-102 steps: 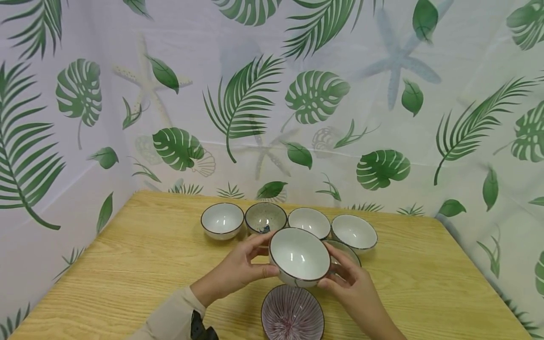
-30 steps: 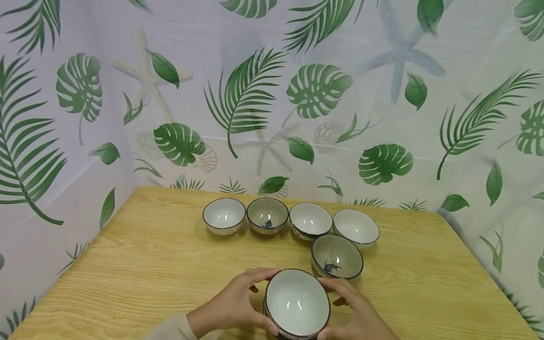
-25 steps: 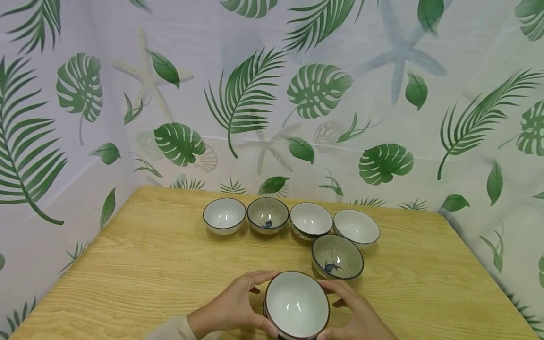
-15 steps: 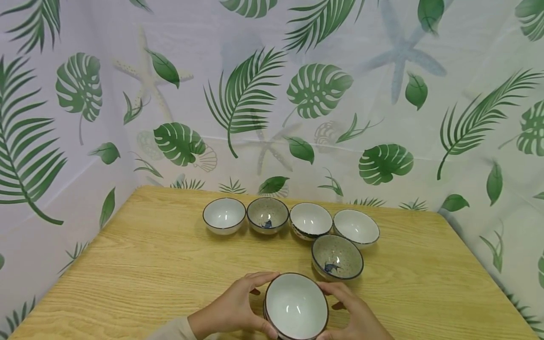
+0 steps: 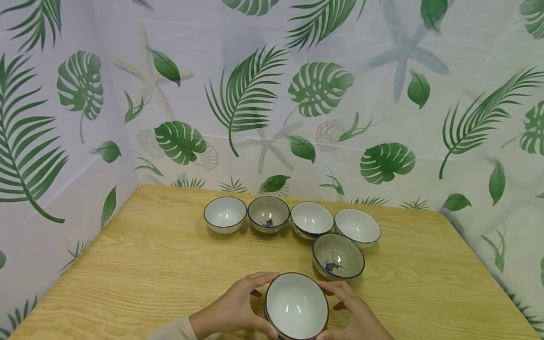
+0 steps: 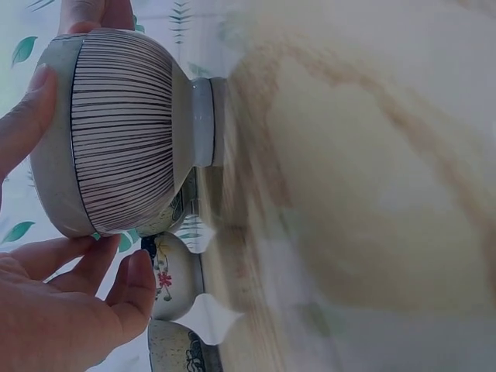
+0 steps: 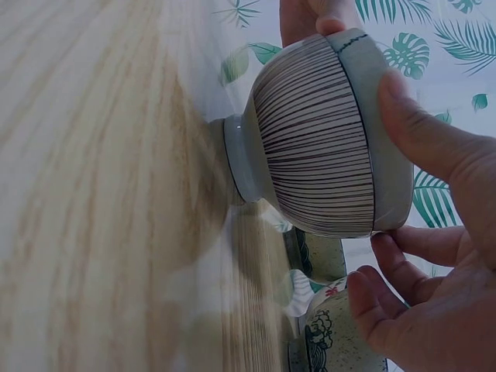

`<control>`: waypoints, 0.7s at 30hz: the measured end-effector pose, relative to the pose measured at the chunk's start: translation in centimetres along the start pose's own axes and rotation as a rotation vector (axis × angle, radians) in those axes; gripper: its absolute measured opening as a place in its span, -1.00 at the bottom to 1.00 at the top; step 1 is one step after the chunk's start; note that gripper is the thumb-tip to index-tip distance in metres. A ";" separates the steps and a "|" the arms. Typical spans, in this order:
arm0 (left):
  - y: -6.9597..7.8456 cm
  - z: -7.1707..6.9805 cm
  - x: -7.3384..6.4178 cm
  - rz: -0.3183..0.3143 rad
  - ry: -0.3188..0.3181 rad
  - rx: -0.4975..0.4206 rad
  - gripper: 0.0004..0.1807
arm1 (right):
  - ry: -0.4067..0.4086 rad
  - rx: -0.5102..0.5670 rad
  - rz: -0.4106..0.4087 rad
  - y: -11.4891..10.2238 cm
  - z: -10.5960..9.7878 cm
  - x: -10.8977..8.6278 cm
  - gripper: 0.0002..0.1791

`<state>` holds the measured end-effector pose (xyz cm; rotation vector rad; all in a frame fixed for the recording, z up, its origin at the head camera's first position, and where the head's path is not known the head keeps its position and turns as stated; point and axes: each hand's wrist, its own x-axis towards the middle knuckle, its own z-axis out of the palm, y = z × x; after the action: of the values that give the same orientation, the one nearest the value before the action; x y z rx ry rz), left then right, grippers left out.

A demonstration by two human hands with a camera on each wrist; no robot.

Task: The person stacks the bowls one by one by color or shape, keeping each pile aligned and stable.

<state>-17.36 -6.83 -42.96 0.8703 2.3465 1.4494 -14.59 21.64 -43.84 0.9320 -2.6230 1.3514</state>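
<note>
A white bowl (image 5: pixel 297 304) with a thin dark rim sits inside a bowl with fine dark stripes (image 6: pixel 128 132), near the table's front edge. In the wrist views the upper bowl's pale side (image 6: pixel 54 147) shows as a band above the stripes, and the striped bowl's foot meets the table. My left hand (image 5: pixel 235 306) holds the upper bowl from the left, thumb at the near side and fingers at the far side. Opposite it, my right hand (image 5: pixel 357 312) grips the same bowl, its thumb (image 7: pixel 418 128) against the pale band. The striped bowl's inside is hidden.
Just beyond the stack stands a speckled grey bowl (image 5: pixel 338 255) with a blue fish. Along the back runs a row: a white bowl (image 5: pixel 225 215), another fish bowl (image 5: pixel 268 214) and two more white bowls (image 5: pixel 312 218). A leaf-patterned cloth (image 5: pixel 272 94) hangs behind the wooden table (image 5: pixel 148 250).
Earlier both hands held the white bowl up over the purple-striped bowl. It has come down towards me into that bowl. During the last second hands and bowls have hardly moved.
</note>
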 end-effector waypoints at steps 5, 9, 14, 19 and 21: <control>0.1 -0.2 -0.1 0.009 -0.016 0.008 0.01 | -0.014 0.024 0.015 -0.2 0.0 0.1 -0.09; 0.3 -0.3 -0.1 0.004 -0.035 -0.008 0.01 | -0.045 0.062 0.063 -0.4 -0.2 0.2 -0.10; 0.5 -0.3 -0.1 -0.012 -0.050 -0.028 0.01 | -0.067 0.075 0.077 -0.6 -0.4 0.2 -0.10; 0.6 -0.4 -0.2 -0.023 -0.057 -0.032 0.01 | -0.082 0.091 0.089 -0.9 -0.6 0.2 -0.13; 0.6 -0.4 -0.1 -0.027 -0.057 -0.034 0.00 | -0.091 0.099 0.139 -1.1 -0.7 0.2 -0.16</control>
<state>-17.21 -6.96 -42.26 0.8561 2.2771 1.4301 -14.32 21.54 -42.54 0.8556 -2.7570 1.5183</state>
